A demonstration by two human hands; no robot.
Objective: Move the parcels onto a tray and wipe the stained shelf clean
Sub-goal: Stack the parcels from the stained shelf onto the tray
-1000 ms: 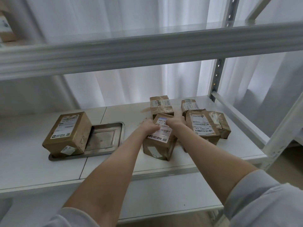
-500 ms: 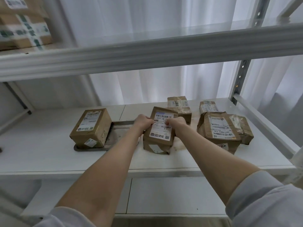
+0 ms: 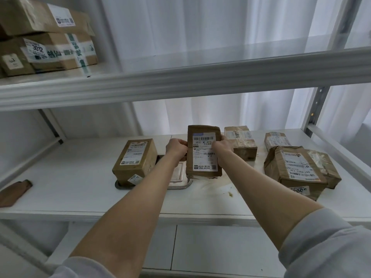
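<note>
Both hands clamped on a parcel at frame centre: left hand on its left edge, right hand on its right, fingers closed around it. Held upright above the tray, right end. Box on the tray's left end. Stain on shelf just right of tray.

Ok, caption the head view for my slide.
Both hands carry a parcel toward the tray.
</note>
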